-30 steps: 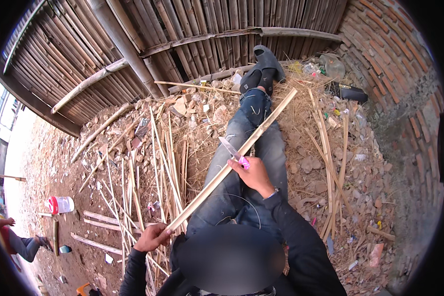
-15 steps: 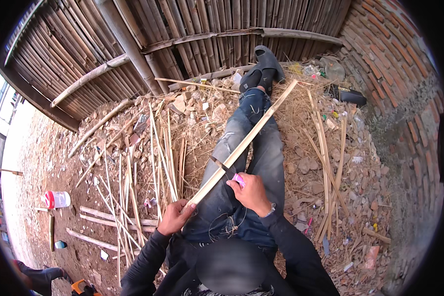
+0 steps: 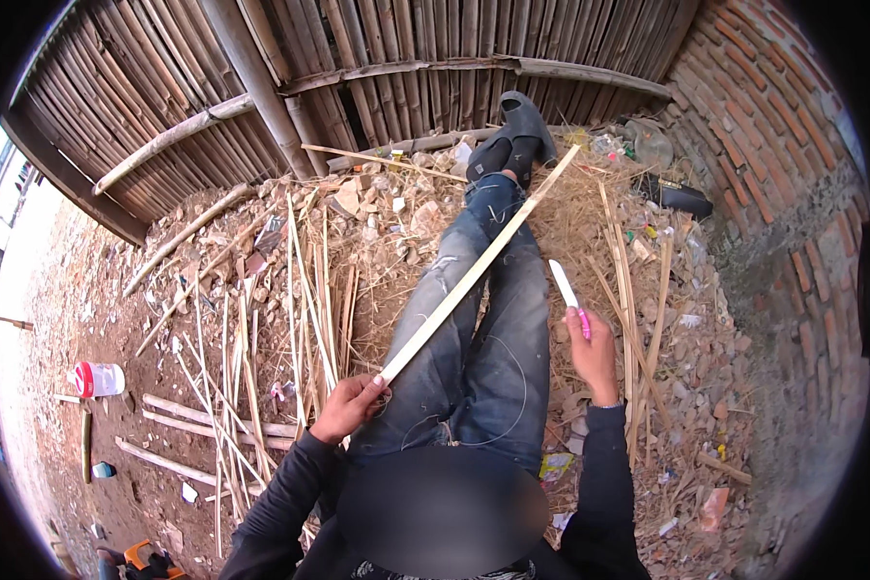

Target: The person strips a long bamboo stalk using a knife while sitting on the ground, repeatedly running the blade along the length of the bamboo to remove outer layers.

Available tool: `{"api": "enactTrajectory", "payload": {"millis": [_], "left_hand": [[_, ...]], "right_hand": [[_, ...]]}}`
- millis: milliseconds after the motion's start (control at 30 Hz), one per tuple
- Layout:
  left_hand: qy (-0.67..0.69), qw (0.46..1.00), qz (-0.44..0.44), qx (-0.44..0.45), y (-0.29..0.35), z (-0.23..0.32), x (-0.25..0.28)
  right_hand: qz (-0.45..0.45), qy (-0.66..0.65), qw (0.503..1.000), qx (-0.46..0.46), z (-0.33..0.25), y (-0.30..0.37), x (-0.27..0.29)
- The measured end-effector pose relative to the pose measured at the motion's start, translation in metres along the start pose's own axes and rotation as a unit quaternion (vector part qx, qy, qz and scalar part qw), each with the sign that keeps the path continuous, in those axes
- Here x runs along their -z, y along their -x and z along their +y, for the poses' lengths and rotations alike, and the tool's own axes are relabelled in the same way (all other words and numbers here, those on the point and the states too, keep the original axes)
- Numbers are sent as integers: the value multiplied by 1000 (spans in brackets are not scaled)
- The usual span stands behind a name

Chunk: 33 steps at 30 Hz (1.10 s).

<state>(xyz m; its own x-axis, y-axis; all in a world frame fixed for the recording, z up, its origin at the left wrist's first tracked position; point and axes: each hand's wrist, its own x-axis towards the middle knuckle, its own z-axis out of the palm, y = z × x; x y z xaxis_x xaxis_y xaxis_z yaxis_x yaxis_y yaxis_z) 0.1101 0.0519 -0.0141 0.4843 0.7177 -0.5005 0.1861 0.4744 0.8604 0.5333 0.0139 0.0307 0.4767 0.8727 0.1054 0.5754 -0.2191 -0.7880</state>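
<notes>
Pinched by its near end, a long pale bamboo strip [image 3: 478, 271] sits in my left hand [image 3: 350, 408]. It slants up to the right across my jeans [image 3: 498, 358] toward my crossed feet. My right hand [image 3: 594, 360] is closed round the pink handle of a knife [image 3: 566, 290]. The knife stands off to the right of my legs, its bright blade pointing away from me and apart from the strip. A thin curled shaving or fibre [image 3: 520, 372] lies over my thighs.
Split strips [image 3: 304, 280] lie left of my legs, with more strips [image 3: 623, 290] to the right. Poles [image 3: 193, 416] and a red-lidded white container [image 3: 101, 380] are farther left. A bamboo fence [image 3: 396, 106] closes the far side, a brick wall [image 3: 773, 145] the right. Stones and straw cover the ground.
My right hand has carried the knife off the strip and out to the right of my legs. My left hand keeps its hold on the strip, which now shows a flatter face.
</notes>
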Motion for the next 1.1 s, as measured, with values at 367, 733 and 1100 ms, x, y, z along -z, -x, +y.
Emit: {"api": "enactTrajectory", "payload": {"millis": [367, 733, 1100], "left_hand": [[95, 991, -11, 93, 2, 20, 1], [64, 995, 10, 80, -9, 13, -1], [137, 986, 6, 90, -23, 24, -14]], "right_hand": [[39, 18, 996, 80, 8, -80, -124], [-167, -57, 973, 151, -47, 51, -155], [-193, -61, 970, 138, -58, 82, -164]]}}
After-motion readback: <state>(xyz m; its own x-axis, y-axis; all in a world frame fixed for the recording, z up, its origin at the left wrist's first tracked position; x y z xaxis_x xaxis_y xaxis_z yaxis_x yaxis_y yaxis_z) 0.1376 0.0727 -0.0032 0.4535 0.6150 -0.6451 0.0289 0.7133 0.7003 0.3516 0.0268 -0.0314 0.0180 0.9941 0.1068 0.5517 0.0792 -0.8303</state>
